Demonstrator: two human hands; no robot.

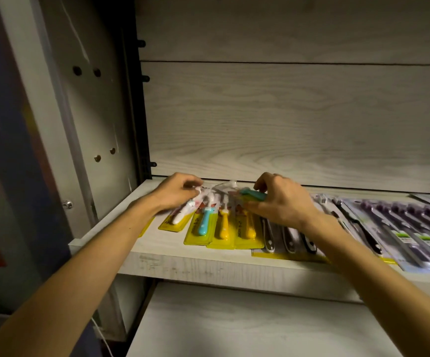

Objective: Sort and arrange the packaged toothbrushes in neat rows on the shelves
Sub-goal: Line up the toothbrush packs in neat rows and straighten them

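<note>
Pinching top edges of yellow-carded blister-packed kids' toothbrushes (224, 222) on the pale wood-grain shelf (183, 261): left hand (176, 191) and right hand (283, 199) both curled on packs. Light, slick, flexy plastic; grip card edges.

It looked like a shop display — a pale wood-grain shelf (183, 261) carried many carded toothbrush packs (224, 228) side by side, with multi-brush packs (402, 228) at the shelf's right end, a matching slatted back panel (286, 124) behind the shelf, and another board below it
</note>
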